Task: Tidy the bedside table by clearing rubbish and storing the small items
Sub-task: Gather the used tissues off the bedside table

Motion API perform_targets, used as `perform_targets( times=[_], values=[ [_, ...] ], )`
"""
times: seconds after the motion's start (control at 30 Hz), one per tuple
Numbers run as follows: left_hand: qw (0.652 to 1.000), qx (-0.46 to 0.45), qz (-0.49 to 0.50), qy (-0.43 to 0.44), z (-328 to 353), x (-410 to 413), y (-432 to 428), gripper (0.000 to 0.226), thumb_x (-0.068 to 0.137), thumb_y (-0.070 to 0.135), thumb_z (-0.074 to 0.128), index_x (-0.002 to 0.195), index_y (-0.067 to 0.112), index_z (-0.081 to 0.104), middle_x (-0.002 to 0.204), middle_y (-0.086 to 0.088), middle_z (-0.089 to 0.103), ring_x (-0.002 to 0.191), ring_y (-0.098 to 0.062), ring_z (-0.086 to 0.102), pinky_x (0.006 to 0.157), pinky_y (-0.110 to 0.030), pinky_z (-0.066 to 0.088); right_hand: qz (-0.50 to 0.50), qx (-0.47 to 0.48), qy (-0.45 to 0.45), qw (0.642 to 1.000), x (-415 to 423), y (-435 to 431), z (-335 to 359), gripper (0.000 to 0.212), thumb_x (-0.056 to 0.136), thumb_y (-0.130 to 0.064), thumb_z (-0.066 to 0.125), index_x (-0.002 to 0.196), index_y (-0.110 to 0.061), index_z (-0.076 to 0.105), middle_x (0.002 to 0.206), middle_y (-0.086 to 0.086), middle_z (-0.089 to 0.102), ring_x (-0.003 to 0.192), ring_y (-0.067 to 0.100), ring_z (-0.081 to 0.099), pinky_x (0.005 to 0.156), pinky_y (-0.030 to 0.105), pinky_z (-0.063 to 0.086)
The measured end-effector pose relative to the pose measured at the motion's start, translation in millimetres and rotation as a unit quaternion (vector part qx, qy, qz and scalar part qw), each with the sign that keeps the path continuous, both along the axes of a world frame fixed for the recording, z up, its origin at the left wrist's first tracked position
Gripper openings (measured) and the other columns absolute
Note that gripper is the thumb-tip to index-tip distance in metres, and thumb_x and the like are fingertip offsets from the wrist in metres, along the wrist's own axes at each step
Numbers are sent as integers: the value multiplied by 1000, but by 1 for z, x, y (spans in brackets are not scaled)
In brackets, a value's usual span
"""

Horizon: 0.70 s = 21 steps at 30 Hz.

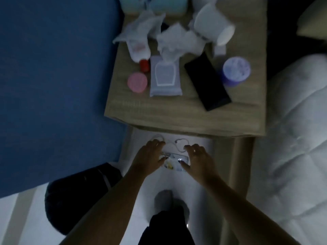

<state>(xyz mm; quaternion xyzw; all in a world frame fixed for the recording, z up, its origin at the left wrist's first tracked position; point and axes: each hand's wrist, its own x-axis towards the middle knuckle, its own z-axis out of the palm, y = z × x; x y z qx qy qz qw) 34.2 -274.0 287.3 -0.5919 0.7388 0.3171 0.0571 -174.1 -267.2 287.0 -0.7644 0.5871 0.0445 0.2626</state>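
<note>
The wooden bedside table point(177, 119) carries crumpled white tissues point(175, 39), a grey wipes pack point(165, 76), a pink round jar point(137, 82), a red-capped bottle point(139, 53), a black phone point(207, 80), a purple jar point(236, 69) and a tipped white mug point(212, 22). Below the table's front edge, my left hand point(150, 154) and my right hand point(196, 156) grip the two ends of a small clear box point(174, 161) with small items inside. It is held over a white surface where a white cable point(177, 142) lies.
A blue wall fills the left side. A white quilted bed point(292, 138) lies to the right. A dark bag point(79, 197) sits on the floor at lower left. A pale blue tissue box point(159, 4) stands at the table's back edge.
</note>
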Motion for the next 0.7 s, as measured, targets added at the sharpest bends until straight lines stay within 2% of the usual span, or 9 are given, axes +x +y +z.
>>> perform_targets(
  times=[0.07, 0.13, 0.27, 0.4, 0.47, 0.57, 0.63, 0.7],
  values=[
    [999, 43, -2, -33, -51, 5, 4, 69, 88, 42, 61, 145, 15, 34, 146, -9, 40, 130, -27, 42, 101, -39, 44, 6, 91, 45, 995, 0, 10, -61, 69, 79, -52, 65, 135, -19, 41, 125, 9, 52, 110, 26, 52, 80, 36, 53],
    [997, 56, -3, -59, -105, 8, 2, 77, 86, 46, 62, 148, 16, 27, 152, -9, 31, 134, -28, 36, 103, -40, 41, 12, 126, 71, 989, 2, 16, -125, 79, 78, -55, 65, 140, -21, 31, 132, 10, 45, 115, 27, 47, 85, 39, 51],
    [992, 48, 12, -112, -201, 14, -6, 83, 85, 52, 60, 149, 15, 23, 150, -15, 29, 132, -32, 36, 100, -43, 44, 12, 132, 89, 987, 10, 32, -228, 90, 74, -55, 69, 144, -19, 25, 139, 13, 39, 122, 29, 43, 89, 42, 49],
    [987, 56, 30, -148, -277, 17, -5, 83, 84, 56, 59, 145, 11, 26, 146, -18, 32, 129, -34, 38, 99, -45, 45, -7, 92, 96, 991, 8, 51, -299, 104, 62, -57, 77, 144, -17, 26, 141, 17, 36, 126, 36, 38, 87, 48, 47],
    [983, 82, 45, -157, -297, 17, 3, 79, 87, 54, 56, 145, 10, 27, 147, -18, 32, 129, -34, 39, 100, -45, 44, -17, 66, 83, 994, 4, 55, -311, 103, 58, -54, 81, 140, -18, 30, 134, 17, 42, 120, 37, 42, 84, 48, 49],
    [987, 89, 72, -111, -318, 14, 20, 55, 97, 36, 46, 141, 6, 34, 142, -20, 39, 126, -36, 44, 101, -45, 42, -30, 80, 47, 995, -3, 53, -324, 86, 54, -50, 83, 122, -18, 41, 116, 12, 53, 105, 32, 51, 78, 41, 48],
    [987, 88, 114, -74, -323, 19, 23, 44, 101, 28, 36, 136, 3, 41, 138, -21, 46, 124, -37, 47, 102, -44, 40, -18, 114, 34, 993, -5, 52, -329, 73, 56, -49, 81, 112, -15, 48, 109, 9, 60, 102, 31, 58, 78, 38, 48],
    [977, 104, 184, -23, -312, 26, 27, 46, 102, 33, 29, 134, 4, 46, 138, -18, 50, 127, -35, 47, 106, -42, 38, -31, 180, 4, 983, -4, 56, -319, 64, 65, -43, 80, 115, -12, 55, 115, 10, 61, 108, 30, 59, 85, 38, 50]
  ],
)
